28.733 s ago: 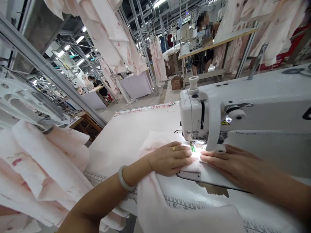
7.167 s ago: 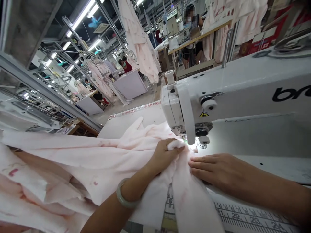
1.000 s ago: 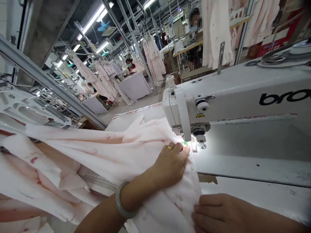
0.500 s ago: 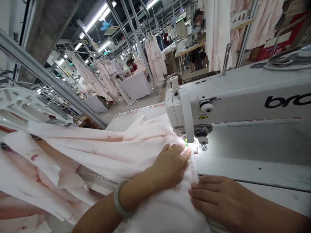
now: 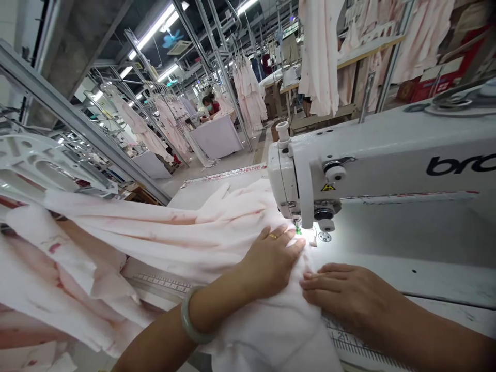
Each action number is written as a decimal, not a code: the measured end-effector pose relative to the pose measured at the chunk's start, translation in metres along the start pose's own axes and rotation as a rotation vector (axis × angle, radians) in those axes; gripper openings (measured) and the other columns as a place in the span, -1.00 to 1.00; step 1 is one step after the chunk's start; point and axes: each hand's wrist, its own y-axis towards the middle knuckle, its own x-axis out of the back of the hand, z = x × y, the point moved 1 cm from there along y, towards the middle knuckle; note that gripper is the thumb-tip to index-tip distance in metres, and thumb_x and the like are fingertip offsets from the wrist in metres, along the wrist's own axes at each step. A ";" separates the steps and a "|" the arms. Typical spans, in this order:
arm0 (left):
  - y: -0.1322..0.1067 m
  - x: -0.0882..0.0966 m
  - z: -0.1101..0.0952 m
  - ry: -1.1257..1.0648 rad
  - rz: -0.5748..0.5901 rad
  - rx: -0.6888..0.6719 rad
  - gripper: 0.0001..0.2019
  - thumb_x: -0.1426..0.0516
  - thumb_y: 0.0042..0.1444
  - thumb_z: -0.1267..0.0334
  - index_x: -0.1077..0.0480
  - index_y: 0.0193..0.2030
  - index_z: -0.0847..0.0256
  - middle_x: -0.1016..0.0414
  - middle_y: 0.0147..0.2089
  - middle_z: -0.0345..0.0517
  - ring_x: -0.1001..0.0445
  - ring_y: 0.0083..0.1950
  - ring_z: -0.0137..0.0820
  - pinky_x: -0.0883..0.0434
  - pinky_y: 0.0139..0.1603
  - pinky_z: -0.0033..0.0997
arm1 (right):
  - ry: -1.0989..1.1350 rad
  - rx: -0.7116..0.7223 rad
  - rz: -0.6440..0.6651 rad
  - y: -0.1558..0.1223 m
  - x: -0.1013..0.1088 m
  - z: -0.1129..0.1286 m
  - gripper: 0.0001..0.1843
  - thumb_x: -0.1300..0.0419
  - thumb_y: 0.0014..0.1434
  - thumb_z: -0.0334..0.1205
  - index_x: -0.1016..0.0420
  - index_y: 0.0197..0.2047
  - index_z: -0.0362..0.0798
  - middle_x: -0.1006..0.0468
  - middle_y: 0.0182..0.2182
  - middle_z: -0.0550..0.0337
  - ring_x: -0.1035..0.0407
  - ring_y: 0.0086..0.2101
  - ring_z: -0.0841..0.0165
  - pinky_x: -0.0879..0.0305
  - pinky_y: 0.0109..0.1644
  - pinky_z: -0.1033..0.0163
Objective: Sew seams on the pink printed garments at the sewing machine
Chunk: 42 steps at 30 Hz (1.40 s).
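Observation:
My left hand (image 5: pixel 273 261) lies flat on a pale pink fabric garment (image 5: pixel 166 227), holding it down just in front of the sewing needle; it wears a gold ring and a pale green bangle (image 5: pixel 189 316). My right hand (image 5: pixel 343 292) holds the fabric's right edge with its fingertips, a little nearer to me. The white industrial sewing machine head (image 5: pixel 289 178) stands over the cloth. Its presser foot with a green part (image 5: pixel 298 227) rests at the cloth's edge, partly hidden by fabric.
The machine's white table (image 5: pixel 411 274) extends right, with a printed ruler (image 5: pixel 351 343) along its front. Garment folds heap at left beside a white metal frame (image 5: pixel 36 160). Beyond a metal rail, garments hang (image 5: pixel 320 57) and a co-worker (image 5: pixel 207 106) sits at a distant table.
My right hand has moved up along the fabric edge towards the needle, and more of the ruler shows beneath it. My left hand stays on the cloth near the presser foot.

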 end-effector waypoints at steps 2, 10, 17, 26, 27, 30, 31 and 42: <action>-0.010 -0.001 -0.005 -0.018 -0.039 -0.007 -0.55 -0.11 0.47 0.37 -0.45 0.44 0.29 -0.58 0.44 0.25 -0.52 0.50 0.03 -0.51 0.52 0.14 | -0.006 -0.011 0.011 0.000 0.000 0.000 -0.55 0.00 0.58 -0.51 -0.70 -0.07 0.00 -0.74 -0.28 0.15 -0.61 -0.30 0.30 -0.52 0.00 0.19; -0.013 -0.019 -0.004 -0.109 -0.100 -0.068 -0.57 -0.08 0.49 0.37 -0.45 0.43 0.36 -0.63 0.36 0.30 -0.58 0.44 0.02 -0.57 0.46 0.06 | 0.024 -0.075 0.052 0.000 0.003 -0.005 -0.56 -0.01 0.55 -0.51 -0.70 -0.04 0.02 -0.75 -0.27 0.14 -0.63 -0.27 0.28 -0.54 0.01 0.19; 0.006 -0.012 0.015 -0.184 -0.106 -0.076 -0.72 -0.08 0.53 0.39 -0.46 0.28 0.22 -0.64 0.30 0.22 -0.61 0.39 -0.07 -0.59 0.41 0.02 | 0.039 -0.188 0.094 0.010 0.009 -0.020 -0.60 -0.06 0.54 -0.50 -0.67 -0.17 0.03 -0.69 -0.35 0.21 -0.57 -0.34 0.30 -0.43 -0.20 0.22; 0.031 -0.012 0.042 -0.244 -0.072 -0.018 -0.91 -0.15 0.49 0.43 -0.38 -0.04 0.16 -0.65 0.04 0.06 -0.64 0.14 -0.14 -0.60 0.19 -0.12 | -0.005 -0.210 0.053 0.018 0.011 -0.036 -0.56 -0.03 0.65 -0.34 -0.69 -0.19 -0.03 -0.75 -0.26 0.08 -0.59 -0.37 0.25 -0.46 -0.22 0.16; 0.032 -0.006 0.042 -0.244 -0.039 -0.034 -0.90 -0.13 0.51 0.43 -0.39 -0.08 0.16 -0.65 0.03 0.05 -0.64 0.13 -0.16 -0.58 0.20 -0.14 | -0.008 -0.206 0.043 0.018 0.011 -0.037 -0.53 0.00 0.67 -0.32 -0.69 -0.19 -0.03 -0.75 -0.27 0.07 -0.60 -0.37 0.24 -0.47 -0.21 0.16; 0.022 0.012 0.032 -0.224 0.010 -0.052 -0.82 -0.06 0.58 0.36 -0.44 -0.09 0.18 -0.66 0.02 0.04 -0.62 0.13 -0.17 -0.54 0.27 -0.12 | -0.020 -0.189 0.009 0.019 0.013 -0.036 -0.49 0.05 0.71 -0.27 -0.68 -0.16 -0.01 -0.75 -0.25 0.09 -0.63 -0.31 0.23 -0.50 -0.18 0.16; 0.015 0.015 0.025 -0.214 0.000 -0.047 -0.80 -0.05 0.60 0.31 -0.47 -0.06 0.19 -0.66 0.04 0.05 -0.60 0.14 -0.15 -0.53 0.29 -0.08 | -0.028 -0.181 -0.004 0.019 0.014 -0.035 -0.50 0.05 0.71 -0.26 -0.67 -0.15 -0.01 -0.75 -0.23 0.10 -0.65 -0.27 0.23 -0.52 -0.15 0.16; -0.024 -0.025 0.014 -0.455 -0.265 0.048 -0.80 -0.06 0.56 0.17 -0.40 -0.13 0.15 -0.59 -0.08 0.01 -0.52 0.00 -0.18 -0.48 0.13 -0.15 | -0.165 -0.095 -0.077 0.020 0.015 -0.037 -0.75 -0.05 0.64 -0.35 -0.47 -0.13 -0.01 -0.61 -0.25 0.16 -0.50 -0.26 0.25 -0.39 -0.13 0.14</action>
